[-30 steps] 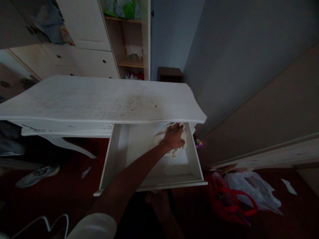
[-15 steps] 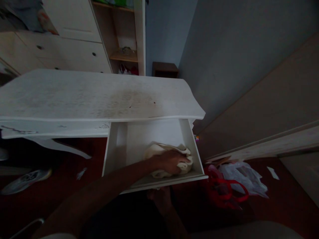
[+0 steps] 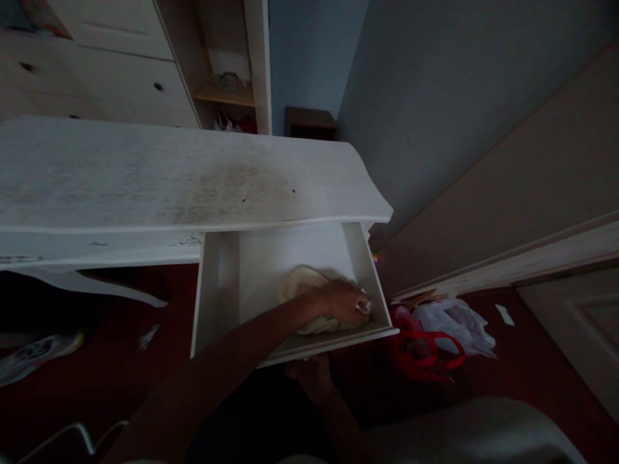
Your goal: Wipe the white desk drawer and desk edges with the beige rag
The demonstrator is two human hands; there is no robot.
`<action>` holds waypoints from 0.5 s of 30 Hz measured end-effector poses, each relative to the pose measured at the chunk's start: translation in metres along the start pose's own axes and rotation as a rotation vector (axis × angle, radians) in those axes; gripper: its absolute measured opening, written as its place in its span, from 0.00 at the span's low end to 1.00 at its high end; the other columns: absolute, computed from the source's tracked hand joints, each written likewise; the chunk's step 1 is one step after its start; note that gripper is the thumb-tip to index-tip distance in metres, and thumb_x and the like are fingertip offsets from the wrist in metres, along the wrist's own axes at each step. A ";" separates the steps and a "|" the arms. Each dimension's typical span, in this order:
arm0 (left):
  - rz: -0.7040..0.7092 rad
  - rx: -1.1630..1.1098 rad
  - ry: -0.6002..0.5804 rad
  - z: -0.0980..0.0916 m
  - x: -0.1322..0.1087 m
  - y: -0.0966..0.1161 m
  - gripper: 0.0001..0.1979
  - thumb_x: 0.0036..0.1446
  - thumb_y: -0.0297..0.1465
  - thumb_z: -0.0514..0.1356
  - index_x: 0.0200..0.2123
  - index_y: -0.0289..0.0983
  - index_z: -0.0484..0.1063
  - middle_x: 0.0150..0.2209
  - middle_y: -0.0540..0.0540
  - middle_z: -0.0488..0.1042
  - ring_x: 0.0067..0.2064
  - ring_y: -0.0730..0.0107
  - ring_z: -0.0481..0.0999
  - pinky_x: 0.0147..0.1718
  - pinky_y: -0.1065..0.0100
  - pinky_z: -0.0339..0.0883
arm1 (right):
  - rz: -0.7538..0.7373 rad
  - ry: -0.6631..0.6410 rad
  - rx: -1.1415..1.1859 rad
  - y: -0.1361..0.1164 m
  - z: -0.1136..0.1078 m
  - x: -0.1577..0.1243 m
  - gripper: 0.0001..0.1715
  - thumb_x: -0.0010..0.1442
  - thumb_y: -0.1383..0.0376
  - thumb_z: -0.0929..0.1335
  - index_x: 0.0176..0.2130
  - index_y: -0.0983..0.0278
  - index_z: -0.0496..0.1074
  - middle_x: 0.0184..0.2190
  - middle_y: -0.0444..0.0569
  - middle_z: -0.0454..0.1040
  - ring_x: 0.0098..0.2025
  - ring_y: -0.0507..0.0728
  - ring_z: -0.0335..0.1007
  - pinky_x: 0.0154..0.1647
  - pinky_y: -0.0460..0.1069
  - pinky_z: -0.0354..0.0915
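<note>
A cream cloth [image 3: 302,281] lies bunched in the front right part of the pulled-out white drawer [image 3: 217,283]. My left hand [image 3: 345,301], reaching in over the drawer front, is closed on the cloth, and a bit of it shows between the fingers. Just below the drawer's front edge is my right hand [image 3: 312,377], its fingers curled. Something small and pale shows at its fingertips, too dim to make out.
The white table [image 3: 329,180] has dark stains on its top. A red bag [image 3: 418,354] and a clear plastic bag [image 3: 457,325] lie on the floor at the right. Behind stand a white cabinet [image 3: 120,77] and a small brown box [image 3: 310,119]. A shoe [image 3: 36,357] is at the left.
My left hand has closed more tightly on the cloth, which has been gathered toward the drawer's right side. The view has shifted slightly. My right hand remains under the drawer front.
</note>
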State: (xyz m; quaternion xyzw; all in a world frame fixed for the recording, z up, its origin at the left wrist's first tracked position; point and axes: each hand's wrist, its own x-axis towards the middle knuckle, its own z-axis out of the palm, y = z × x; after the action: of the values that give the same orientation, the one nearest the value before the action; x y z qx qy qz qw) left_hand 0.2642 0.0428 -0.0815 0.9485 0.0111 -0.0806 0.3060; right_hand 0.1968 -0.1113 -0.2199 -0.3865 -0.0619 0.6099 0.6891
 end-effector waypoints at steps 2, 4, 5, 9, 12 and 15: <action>0.009 0.037 0.003 0.002 -0.009 -0.001 0.18 0.55 0.39 0.59 0.48 0.40 0.76 0.43 0.42 0.79 0.44 0.53 0.79 0.41 0.61 0.70 | -0.010 0.018 -0.015 0.001 -0.001 0.000 0.24 0.45 0.46 0.75 0.24 0.62 0.69 0.15 0.44 0.71 0.19 0.55 0.68 0.22 0.49 0.62; 0.008 0.037 -0.018 0.000 -0.022 -0.005 0.18 0.55 0.36 0.59 0.49 0.40 0.75 0.45 0.43 0.79 0.45 0.55 0.78 0.42 0.63 0.69 | -0.027 0.039 -0.027 0.001 0.000 0.001 0.24 0.43 0.48 0.76 0.26 0.63 0.70 0.17 0.44 0.72 0.19 0.54 0.68 0.22 0.48 0.62; 0.002 0.030 -0.031 -0.002 -0.030 -0.008 0.18 0.55 0.35 0.59 0.48 0.40 0.75 0.45 0.44 0.79 0.45 0.56 0.78 0.42 0.64 0.69 | -0.031 0.038 -0.029 0.000 0.001 0.001 0.23 0.43 0.48 0.76 0.28 0.63 0.70 0.17 0.44 0.73 0.19 0.54 0.67 0.21 0.48 0.62; -0.063 0.031 -0.100 -0.012 -0.068 -0.020 0.16 0.53 0.33 0.60 0.46 0.39 0.76 0.44 0.45 0.79 0.45 0.60 0.77 0.43 0.66 0.68 | -0.011 -0.016 0.001 -0.004 0.005 0.000 0.25 0.47 0.45 0.74 0.25 0.63 0.69 0.15 0.44 0.71 0.19 0.54 0.67 0.23 0.49 0.63; -0.155 0.050 -0.127 -0.012 -0.104 -0.024 0.15 0.52 0.32 0.60 0.45 0.40 0.76 0.43 0.46 0.78 0.44 0.61 0.77 0.44 0.66 0.67 | 0.001 -0.016 0.017 -0.006 0.006 0.000 0.26 0.46 0.45 0.74 0.23 0.64 0.70 0.16 0.45 0.71 0.20 0.54 0.68 0.24 0.49 0.62; -0.253 0.123 -0.046 -0.005 -0.147 -0.021 0.17 0.55 0.30 0.57 0.48 0.39 0.74 0.46 0.44 0.77 0.45 0.61 0.77 0.45 0.66 0.68 | 0.012 -0.020 0.005 -0.005 0.004 0.000 0.26 0.46 0.45 0.74 0.22 0.65 0.70 0.16 0.46 0.71 0.20 0.55 0.68 0.24 0.49 0.62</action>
State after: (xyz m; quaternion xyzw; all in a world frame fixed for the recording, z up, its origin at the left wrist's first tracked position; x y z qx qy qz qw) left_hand 0.1188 0.0666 -0.0665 0.9544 0.1187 -0.1406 0.2350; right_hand 0.1985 -0.1092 -0.2145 -0.3791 -0.0649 0.6179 0.6858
